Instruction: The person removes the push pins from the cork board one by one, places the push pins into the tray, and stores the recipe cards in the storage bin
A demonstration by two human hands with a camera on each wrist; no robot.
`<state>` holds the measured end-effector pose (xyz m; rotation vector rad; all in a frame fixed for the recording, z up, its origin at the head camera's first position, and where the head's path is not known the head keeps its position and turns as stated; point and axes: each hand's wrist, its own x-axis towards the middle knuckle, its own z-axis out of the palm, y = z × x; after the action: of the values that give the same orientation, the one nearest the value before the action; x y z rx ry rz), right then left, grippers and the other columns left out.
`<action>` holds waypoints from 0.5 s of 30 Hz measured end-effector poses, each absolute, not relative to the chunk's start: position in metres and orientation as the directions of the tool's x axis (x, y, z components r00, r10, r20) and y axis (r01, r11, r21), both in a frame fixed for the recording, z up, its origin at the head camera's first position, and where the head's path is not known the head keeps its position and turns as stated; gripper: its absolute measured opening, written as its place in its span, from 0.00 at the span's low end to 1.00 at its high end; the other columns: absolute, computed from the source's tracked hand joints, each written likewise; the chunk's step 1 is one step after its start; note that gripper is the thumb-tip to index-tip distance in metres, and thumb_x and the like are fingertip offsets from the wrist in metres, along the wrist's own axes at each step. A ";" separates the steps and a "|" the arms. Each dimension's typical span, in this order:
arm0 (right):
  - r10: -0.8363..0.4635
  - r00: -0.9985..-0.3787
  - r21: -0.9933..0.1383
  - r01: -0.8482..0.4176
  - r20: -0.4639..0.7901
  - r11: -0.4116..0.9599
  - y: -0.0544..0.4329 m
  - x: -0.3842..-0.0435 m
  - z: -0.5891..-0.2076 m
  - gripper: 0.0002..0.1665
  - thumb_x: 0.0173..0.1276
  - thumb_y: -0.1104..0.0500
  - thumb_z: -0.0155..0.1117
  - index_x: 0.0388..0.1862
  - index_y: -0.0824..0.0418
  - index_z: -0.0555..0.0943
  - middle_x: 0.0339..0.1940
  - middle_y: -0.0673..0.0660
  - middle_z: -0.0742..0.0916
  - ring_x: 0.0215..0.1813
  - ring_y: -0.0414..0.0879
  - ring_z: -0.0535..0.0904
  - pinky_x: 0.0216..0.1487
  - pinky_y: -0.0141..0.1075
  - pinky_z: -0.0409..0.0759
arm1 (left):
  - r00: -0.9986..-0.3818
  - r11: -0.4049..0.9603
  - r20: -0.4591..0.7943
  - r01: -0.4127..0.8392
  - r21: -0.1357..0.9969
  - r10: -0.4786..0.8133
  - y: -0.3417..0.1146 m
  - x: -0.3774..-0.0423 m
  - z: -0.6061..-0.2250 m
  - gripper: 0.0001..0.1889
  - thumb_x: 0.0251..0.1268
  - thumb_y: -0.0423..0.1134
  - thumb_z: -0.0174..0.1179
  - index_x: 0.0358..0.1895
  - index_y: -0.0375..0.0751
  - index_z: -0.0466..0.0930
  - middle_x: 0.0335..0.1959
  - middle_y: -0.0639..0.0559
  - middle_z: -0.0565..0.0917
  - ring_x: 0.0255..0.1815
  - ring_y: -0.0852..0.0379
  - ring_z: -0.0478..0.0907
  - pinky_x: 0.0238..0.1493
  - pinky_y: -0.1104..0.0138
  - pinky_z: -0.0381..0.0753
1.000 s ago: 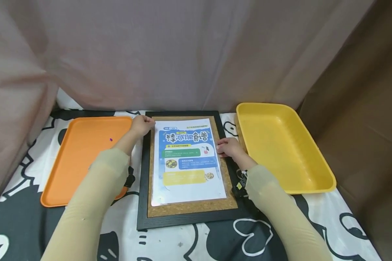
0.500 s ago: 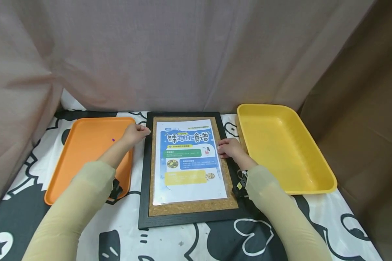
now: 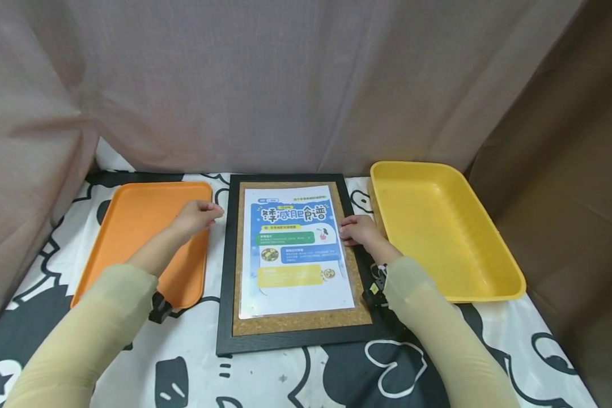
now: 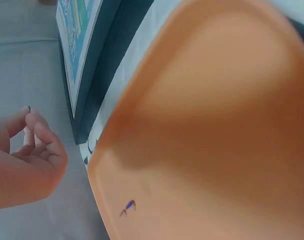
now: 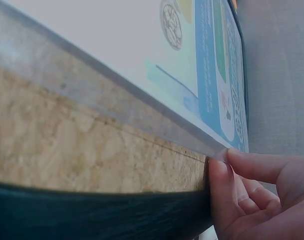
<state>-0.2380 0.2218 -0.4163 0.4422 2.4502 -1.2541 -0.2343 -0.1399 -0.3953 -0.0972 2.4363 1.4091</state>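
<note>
A laminated poster sheet (image 3: 296,300) with Chinese lettering lies on a cork board (image 3: 306,324) in a black frame (image 3: 296,341). My right hand (image 3: 361,232) pinches the sheet's right edge between thumb and forefinger, as the right wrist view shows with the hand (image 5: 256,192) at the clear margin (image 5: 191,137). Near the upper right of the orange tray (image 3: 137,221), my left hand (image 3: 196,218) has thumb and forefinger together. In the left wrist view a tiny dark thing shows at that hand's (image 4: 29,160) fingertips, its kind too small to make out. Small purple pieces (image 4: 130,205) lie in the tray.
To the right stands a deep yellow tray (image 3: 438,243). A black-and-white patterned cloth (image 3: 265,379) covers the table. Grey-brown curtains (image 3: 296,85) hang behind and at the sides. A black wrist device (image 3: 160,307) shows under the left sleeve.
My left hand has drawn back from the sheet's upper left corner, leftward and down toward the orange tray. My right hand has stayed at the sheet's right edge.
</note>
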 end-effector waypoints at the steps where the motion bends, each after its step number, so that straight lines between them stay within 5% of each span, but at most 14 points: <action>1: 0.116 -0.889 -0.713 0.427 -0.442 0.556 0.221 -0.238 -0.416 0.23 0.67 0.64 0.58 0.61 0.64 0.72 0.54 0.64 0.80 0.42 0.48 0.80 0.45 0.34 0.81 | -0.946 0.505 -0.307 -0.215 0.836 0.105 -0.143 -0.232 -0.395 0.19 0.71 0.40 0.48 0.55 0.27 0.70 0.45 0.46 0.73 0.40 0.56 0.69 0.47 0.68 0.72; 6: 0.113 -0.889 -0.720 0.428 -0.443 0.546 0.220 -0.239 -0.416 0.23 0.66 0.64 0.57 0.61 0.65 0.72 0.55 0.64 0.80 0.40 0.46 0.79 0.40 0.31 0.81 | -0.947 0.505 -0.300 -0.203 0.839 0.117 -0.158 -0.221 -0.393 0.19 0.71 0.41 0.48 0.53 0.26 0.70 0.39 0.49 0.73 0.36 0.60 0.68 0.45 0.68 0.73; 15: 0.134 -0.881 -0.714 0.449 -0.453 0.537 0.219 -0.238 -0.416 0.24 0.66 0.62 0.58 0.61 0.65 0.72 0.55 0.65 0.80 0.42 0.48 0.80 0.40 0.32 0.81 | -0.931 0.517 -0.354 -0.259 0.816 0.093 -0.178 -0.205 -0.398 0.23 0.72 0.45 0.47 0.59 0.28 0.68 0.54 0.40 0.72 0.46 0.53 0.70 0.52 0.66 0.73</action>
<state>-0.2381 0.2185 -0.4163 0.4808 2.4344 -1.2752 -0.2051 -0.1780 -0.3984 -0.1377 2.4089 1.3819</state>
